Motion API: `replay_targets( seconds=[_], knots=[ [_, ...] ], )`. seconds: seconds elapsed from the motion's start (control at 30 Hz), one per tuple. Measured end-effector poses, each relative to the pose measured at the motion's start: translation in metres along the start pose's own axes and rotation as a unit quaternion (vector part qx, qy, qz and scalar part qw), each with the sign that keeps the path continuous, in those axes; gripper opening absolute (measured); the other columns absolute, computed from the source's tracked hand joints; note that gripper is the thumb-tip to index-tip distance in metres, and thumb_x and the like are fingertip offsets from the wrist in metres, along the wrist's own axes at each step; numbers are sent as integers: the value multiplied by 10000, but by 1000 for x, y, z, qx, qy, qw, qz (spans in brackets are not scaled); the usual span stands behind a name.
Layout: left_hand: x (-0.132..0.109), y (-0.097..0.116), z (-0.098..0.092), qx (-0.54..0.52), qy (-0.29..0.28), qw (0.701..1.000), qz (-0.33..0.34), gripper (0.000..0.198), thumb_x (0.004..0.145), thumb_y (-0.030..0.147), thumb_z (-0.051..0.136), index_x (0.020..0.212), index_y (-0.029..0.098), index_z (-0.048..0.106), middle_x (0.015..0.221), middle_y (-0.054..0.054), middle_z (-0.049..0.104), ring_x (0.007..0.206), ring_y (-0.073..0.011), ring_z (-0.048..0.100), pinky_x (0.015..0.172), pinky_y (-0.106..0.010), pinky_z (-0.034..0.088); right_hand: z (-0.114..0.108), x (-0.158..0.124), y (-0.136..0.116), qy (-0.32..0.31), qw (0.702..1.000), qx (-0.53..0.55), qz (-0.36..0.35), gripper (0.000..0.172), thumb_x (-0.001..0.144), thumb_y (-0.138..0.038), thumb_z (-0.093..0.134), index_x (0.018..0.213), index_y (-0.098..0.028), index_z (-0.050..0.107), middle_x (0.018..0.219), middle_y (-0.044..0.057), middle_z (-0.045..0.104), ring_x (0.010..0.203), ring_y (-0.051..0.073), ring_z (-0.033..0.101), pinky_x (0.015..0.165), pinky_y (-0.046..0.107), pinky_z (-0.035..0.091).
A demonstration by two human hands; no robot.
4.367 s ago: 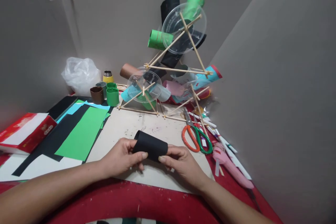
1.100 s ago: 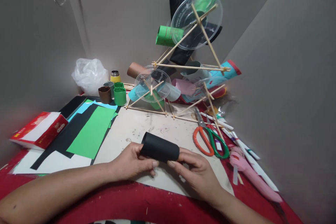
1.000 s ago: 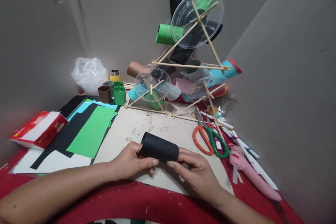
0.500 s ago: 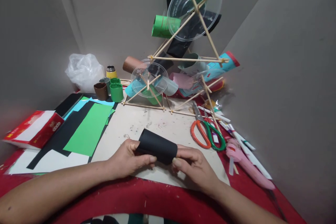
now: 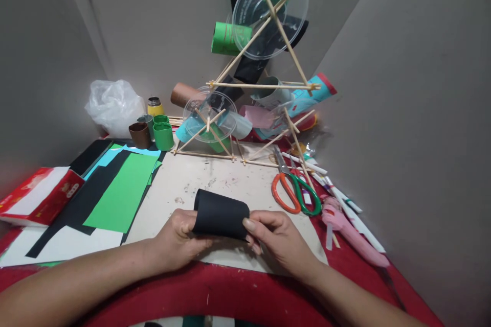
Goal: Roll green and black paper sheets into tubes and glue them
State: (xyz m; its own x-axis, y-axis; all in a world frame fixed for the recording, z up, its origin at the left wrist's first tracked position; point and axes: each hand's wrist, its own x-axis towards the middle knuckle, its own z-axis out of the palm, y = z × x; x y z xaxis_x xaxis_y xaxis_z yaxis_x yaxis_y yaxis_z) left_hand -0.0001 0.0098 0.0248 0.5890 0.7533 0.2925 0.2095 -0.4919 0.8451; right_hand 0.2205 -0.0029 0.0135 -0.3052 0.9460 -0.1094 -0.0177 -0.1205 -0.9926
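A sheet of black paper curled into a tube (image 5: 221,213) is held between my two hands, above a stained pale board (image 5: 169,209). My left hand (image 5: 183,237) grips its left end, with the fingers passing behind and under it. At the right end, my right hand (image 5: 274,235) pinches the paper's edge between thumb and fingers. Part of the fingers of both hands is hidden by the paper. Scissors with orange and green handles (image 5: 295,194) lie to the right of my right hand. Green paper (image 5: 123,196) lies left of my left hand.
Stick frames with clear plastic discs and coloured paper tubes (image 5: 268,15) stand at the back. A pink glue gun (image 5: 353,235) and white sticks (image 5: 356,222) lie right. Left are a red-and-white box (image 5: 42,194), paper sheets, green and brown cups (image 5: 163,135) and a plastic bag (image 5: 115,107).
My left thumb has gone from the front of the black paper tube to behind it. My right fingers have shifted at the right edge. The view has turned slightly right.
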Motion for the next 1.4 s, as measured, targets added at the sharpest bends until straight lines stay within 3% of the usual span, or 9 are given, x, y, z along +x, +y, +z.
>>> replay_targets(
  seconds=[0.23,0.37,0.47,0.6,0.73,0.87,1.07,1.23,1.4],
  knots=[
    [1,-12,3,44,50,980,186,173,849,102,585,941,160,720,789,-57,744,674,-136,681,631,-197,516,-2,4,5,-24,999,14,19,434,798,-506,666,563,-147,601,466,-25,538,402,64,421,458,211,341],
    [4,-7,0,40,46,982,176,270,856,80,579,1074,187,697,929,-63,753,810,-151,707,739,-205,541,-6,5,-12,-11,999,-38,13,470,830,-551,595,603,-142,632,487,-10,558,421,76,450,465,215,365],
    [6,-4,-2,37,87,985,142,222,851,104,604,1005,198,733,883,-34,759,750,-143,712,686,-179,546,-23,-7,-43,39,986,-162,-31,423,852,-537,559,740,-150,689,589,21,631,483,110,523,483,231,411],
    [8,-9,-3,23,122,987,105,157,818,139,647,902,198,765,721,10,744,578,-112,671,552,-139,511,-65,-45,-65,182,886,-415,-101,321,876,-458,532,935,-194,705,850,74,714,714,199,635,598,284,475],
    [8,-20,-3,21,136,989,45,116,792,193,670,845,182,773,704,-2,744,578,-130,662,531,-156,497,-108,-81,-38,288,741,-607,-21,377,875,-460,499,1113,-200,631,1071,121,680,940,287,636,744,371,497],
    [6,-29,-1,16,145,989,-15,160,787,279,667,803,154,766,715,-32,743,604,-160,656,548,-199,500,-129,-86,-3,254,703,-660,68,411,839,-321,497,1205,-150,575,1195,165,633,1091,327,594,857,407,476],
    [2,-32,4,1,142,989,-50,230,795,322,644,827,129,764,726,-51,731,655,-184,650,615,-240,509,-139,-67,14,236,728,-630,132,372,822,-237,473,1176,-186,575,1138,142,680,1002,313,651,751,353,477],
    [2,-31,5,-18,148,987,-63,254,802,330,631,843,117,762,738,-58,729,656,-180,639,610,-236,498,-153,-66,15,278,750,-591,108,439,789,-328,492,1189,-178,592,1031,134,723,871,324,683,681,337,484],
    [2,-30,4,-11,143,988,-60,253,799,330,635,846,116,760,747,-57,737,672,-189,653,623,-240,505,-146,-80,-5,385,821,-422,4,251,715,-392,576,745,-165,678,661,48,676,657,249,628,561,279,452]
  ],
)
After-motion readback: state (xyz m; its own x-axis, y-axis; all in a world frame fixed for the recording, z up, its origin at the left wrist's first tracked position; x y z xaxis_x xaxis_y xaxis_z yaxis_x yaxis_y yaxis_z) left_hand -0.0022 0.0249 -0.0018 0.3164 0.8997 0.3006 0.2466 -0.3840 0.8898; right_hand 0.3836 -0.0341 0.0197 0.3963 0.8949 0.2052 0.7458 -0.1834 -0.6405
